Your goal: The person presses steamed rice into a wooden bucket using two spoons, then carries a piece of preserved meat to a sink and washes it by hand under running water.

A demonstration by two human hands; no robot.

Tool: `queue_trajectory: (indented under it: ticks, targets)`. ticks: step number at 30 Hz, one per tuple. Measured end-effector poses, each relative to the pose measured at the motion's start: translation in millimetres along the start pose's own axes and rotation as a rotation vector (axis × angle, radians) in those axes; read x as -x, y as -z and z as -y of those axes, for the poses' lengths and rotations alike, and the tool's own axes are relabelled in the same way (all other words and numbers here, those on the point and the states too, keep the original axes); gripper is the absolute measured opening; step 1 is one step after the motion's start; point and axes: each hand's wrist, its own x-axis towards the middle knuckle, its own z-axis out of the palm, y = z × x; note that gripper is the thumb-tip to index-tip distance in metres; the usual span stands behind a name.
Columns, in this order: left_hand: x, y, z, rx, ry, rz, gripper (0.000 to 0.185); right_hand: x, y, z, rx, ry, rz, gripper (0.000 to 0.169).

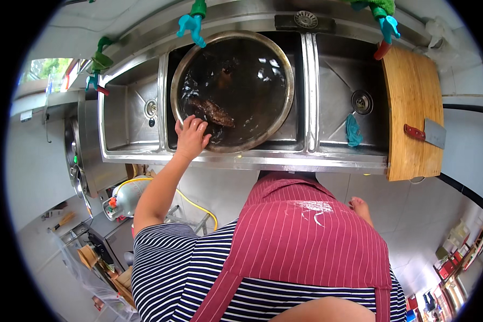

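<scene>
A large round metal basin (288, 90) of dark water sits in the middle sink. My left hand (192, 135) lies over its near-left rim, fingers slightly curled; whether they grip the rim is not plain. Just beyond my fingertips, a long brown, rough-surfaced piece (213, 112), perhaps meat, lies partly in the water. Farther back, a second brown thing (225, 77) shows dimly under the surface. My right hand (360, 206) hangs low beside my red striped apron (306, 241), away from the sink. Its fingers are loosely bent and partly hidden.
A cleaver (424, 133) lies on the wooden board (414, 88) across the right end. The right sink (334, 80) holds a teal cloth (353, 131). A blue-green tap (193, 28) overhangs the basin's far rim. A gas cylinder (131, 197) with a yellow hose stands lower left.
</scene>
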Motion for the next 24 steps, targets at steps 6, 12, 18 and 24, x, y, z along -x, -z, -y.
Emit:
queue_trajectory:
  ticks: [6,12,18,24]
  targets:
    - [-34,15,4,-0.026,0.078,-0.118,0.054,7,-10,13,-0.01,0.046,0.009,0.017]
    - [-85,2,26,-0.169,-0.092,0.247,0.041,5,-8,7,-0.05,0.042,0.007,0.018]
    - [-95,-28,47,-0.123,-0.413,0.158,0.026,14,-13,-5,-0.06,0.046,-0.041,0.018]
    - [-95,-24,31,-0.107,-0.543,0.261,0.04,16,-17,-46,-0.121,0.025,-0.069,0.015]
